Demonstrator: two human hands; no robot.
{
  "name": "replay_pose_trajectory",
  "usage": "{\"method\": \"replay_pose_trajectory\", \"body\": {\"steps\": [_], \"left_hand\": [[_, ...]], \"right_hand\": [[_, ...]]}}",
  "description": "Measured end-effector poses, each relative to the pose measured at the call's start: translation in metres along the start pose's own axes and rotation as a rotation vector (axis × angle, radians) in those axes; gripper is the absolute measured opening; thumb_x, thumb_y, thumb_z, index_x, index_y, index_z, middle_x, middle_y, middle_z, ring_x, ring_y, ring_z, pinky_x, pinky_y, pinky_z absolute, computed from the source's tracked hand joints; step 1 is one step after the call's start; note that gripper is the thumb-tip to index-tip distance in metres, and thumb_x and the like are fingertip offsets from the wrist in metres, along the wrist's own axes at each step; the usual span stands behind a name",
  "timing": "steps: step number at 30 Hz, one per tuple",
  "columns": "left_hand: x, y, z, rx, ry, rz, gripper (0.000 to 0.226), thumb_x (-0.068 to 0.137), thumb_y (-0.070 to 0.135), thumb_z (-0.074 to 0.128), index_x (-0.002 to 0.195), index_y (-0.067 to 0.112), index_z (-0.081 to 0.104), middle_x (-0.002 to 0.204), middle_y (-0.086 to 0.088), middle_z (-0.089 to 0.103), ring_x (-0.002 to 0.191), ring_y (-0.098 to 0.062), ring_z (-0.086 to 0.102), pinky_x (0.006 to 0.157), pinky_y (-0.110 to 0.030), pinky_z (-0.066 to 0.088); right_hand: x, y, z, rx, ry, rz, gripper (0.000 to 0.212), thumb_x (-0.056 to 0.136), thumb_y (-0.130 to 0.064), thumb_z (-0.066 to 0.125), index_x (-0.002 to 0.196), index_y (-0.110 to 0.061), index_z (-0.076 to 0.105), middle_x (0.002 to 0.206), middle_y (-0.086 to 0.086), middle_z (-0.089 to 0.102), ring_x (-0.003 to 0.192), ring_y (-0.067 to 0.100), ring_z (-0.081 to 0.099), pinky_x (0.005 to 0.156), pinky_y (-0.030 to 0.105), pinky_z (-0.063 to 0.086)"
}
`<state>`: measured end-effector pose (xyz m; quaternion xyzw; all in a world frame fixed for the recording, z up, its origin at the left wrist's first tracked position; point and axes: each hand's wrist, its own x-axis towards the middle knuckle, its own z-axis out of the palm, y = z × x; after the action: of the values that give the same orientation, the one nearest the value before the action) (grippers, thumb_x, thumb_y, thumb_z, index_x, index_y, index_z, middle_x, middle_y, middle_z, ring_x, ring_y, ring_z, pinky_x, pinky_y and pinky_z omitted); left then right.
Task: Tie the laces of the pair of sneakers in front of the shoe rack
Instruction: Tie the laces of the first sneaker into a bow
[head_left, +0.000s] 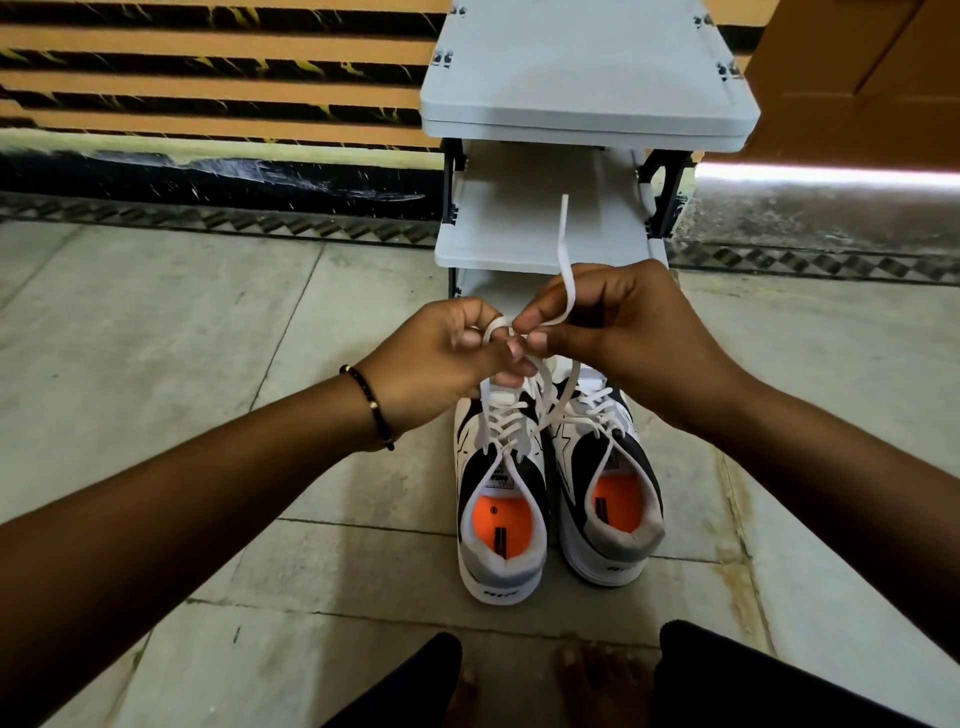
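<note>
Two white, black and grey sneakers with orange insoles stand side by side on the floor, heels toward me: the left sneaker (500, 519) and the right sneaker (608, 499). Both hands are raised above them, pinching white laces (563, 249) that run up from the left sneaker. My left hand (447, 358) pinches a small loop. My right hand (618, 322) grips the other strand, whose free end sticks up above the fingers. The toes of both sneakers are hidden behind my hands.
A white shoe rack (545, 228) with several shelves stands directly behind the sneakers against a striped orange and black wall. A brown door (857, 78) is at the right. The floor is pale stone tile (182, 322). My knees and bare feet (582, 675) are at the bottom edge.
</note>
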<state>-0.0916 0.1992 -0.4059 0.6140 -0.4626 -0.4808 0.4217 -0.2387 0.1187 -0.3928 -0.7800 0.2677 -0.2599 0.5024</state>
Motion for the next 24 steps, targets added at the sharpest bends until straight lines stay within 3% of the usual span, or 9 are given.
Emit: {"method": "replay_pose_trajectory", "body": {"steps": [3, 5, 9, 13, 15, 18, 21, 24], "left_hand": [[-0.003, -0.001, 0.004, 0.060, 0.017, -0.017, 0.011, 0.090, 0.014, 0.051, 0.098, 0.006, 0.050, 0.056, 0.002, 0.064, 0.059, -0.011, 0.068, 0.078, -0.047, 0.056], [-0.003, -0.002, 0.006, 0.020, 0.014, -0.036, 0.004, 0.091, 0.014, 0.049, 0.095, 0.014, 0.051, 0.049, 0.005, 0.062, 0.055, -0.010, 0.066, 0.083, -0.052, 0.053], [-0.004, 0.001, 0.007, -0.246, 0.005, -0.123, 0.027, 0.090, 0.004, 0.042, 0.104, 0.019, 0.059, 0.067, 0.006, 0.069, 0.069, -0.013, 0.068, 0.078, -0.036, 0.050], [-0.007, 0.000, 0.008, -0.365, 0.089, -0.180, 0.024, 0.092, 0.013, 0.044, 0.108, 0.012, 0.062, 0.092, -0.001, 0.069, 0.095, -0.016, 0.065, 0.086, -0.035, 0.050], [-0.006, -0.005, 0.007, -0.459, 0.207, -0.218, 0.021, 0.090, 0.015, 0.049, 0.105, 0.009, 0.062, 0.097, -0.003, 0.069, 0.098, -0.016, 0.064, 0.082, -0.031, 0.052], [-0.004, -0.015, 0.003, -0.699, 0.343, -0.293, 0.014, 0.090, 0.008, 0.049, 0.094, 0.012, 0.061, 0.092, 0.000, 0.067, 0.089, -0.012, 0.064, 0.076, -0.027, 0.053], [-0.003, -0.029, -0.006, -0.870, 0.536, -0.307, 0.024, 0.093, 0.001, 0.039, 0.082, 0.015, 0.054, 0.076, 0.001, 0.059, 0.076, -0.012, 0.063, 0.068, -0.034, 0.054], [-0.003, -0.043, -0.013, -1.046, 0.671, -0.281, 0.033, 0.093, -0.001, 0.028, 0.073, 0.014, 0.049, 0.050, 0.002, 0.049, 0.040, -0.007, 0.051, 0.043, -0.023, 0.051]], "right_hand": [[-0.001, 0.001, 0.000, 0.008, -0.012, -0.006, 0.014, 0.074, 0.002, 0.070, 0.079, -0.011, 0.074, 0.076, -0.004, 0.068, 0.076, 0.014, 0.068, 0.079, 0.030, 0.056], [-0.002, 0.003, 0.002, 0.013, -0.018, -0.014, 0.014, 0.074, 0.001, 0.070, 0.082, -0.010, 0.074, 0.077, -0.005, 0.068, 0.075, 0.010, 0.067, 0.077, 0.026, 0.055], [-0.002, 0.009, 0.004, -0.002, -0.014, -0.038, 0.016, 0.074, 0.003, 0.070, 0.082, -0.010, 0.074, 0.079, -0.004, 0.069, 0.077, 0.012, 0.068, 0.078, 0.028, 0.056], [-0.003, 0.014, 0.003, 0.074, -0.007, -0.063, 0.014, 0.077, 0.002, 0.067, 0.086, -0.007, 0.073, 0.084, -0.001, 0.070, 0.084, 0.012, 0.068, 0.080, 0.023, 0.053], [-0.006, 0.018, 0.006, 0.229, 0.034, -0.037, 0.015, 0.085, -0.003, 0.058, 0.088, -0.008, 0.071, 0.091, 0.002, 0.071, 0.093, 0.014, 0.069, 0.084, 0.023, 0.053], [-0.011, 0.028, 0.012, 0.632, 0.118, 0.147, 0.028, 0.096, -0.018, 0.040, 0.086, -0.011, 0.065, 0.095, 0.007, 0.073, 0.103, 0.020, 0.067, 0.092, 0.030, 0.052], [-0.012, 0.038, 0.009, 1.023, 0.268, 0.381, 0.033, 0.099, -0.027, 0.033, 0.079, -0.012, 0.055, 0.063, 0.004, 0.069, 0.081, 0.022, 0.072, 0.076, 0.033, 0.059], [-0.013, 0.050, 0.005, 1.046, 0.411, 0.488, 0.035, 0.099, -0.027, 0.031, 0.074, -0.011, 0.049, 0.042, -0.001, 0.043, 0.044, 0.014, 0.054, 0.050, 0.027, 0.053]]}}
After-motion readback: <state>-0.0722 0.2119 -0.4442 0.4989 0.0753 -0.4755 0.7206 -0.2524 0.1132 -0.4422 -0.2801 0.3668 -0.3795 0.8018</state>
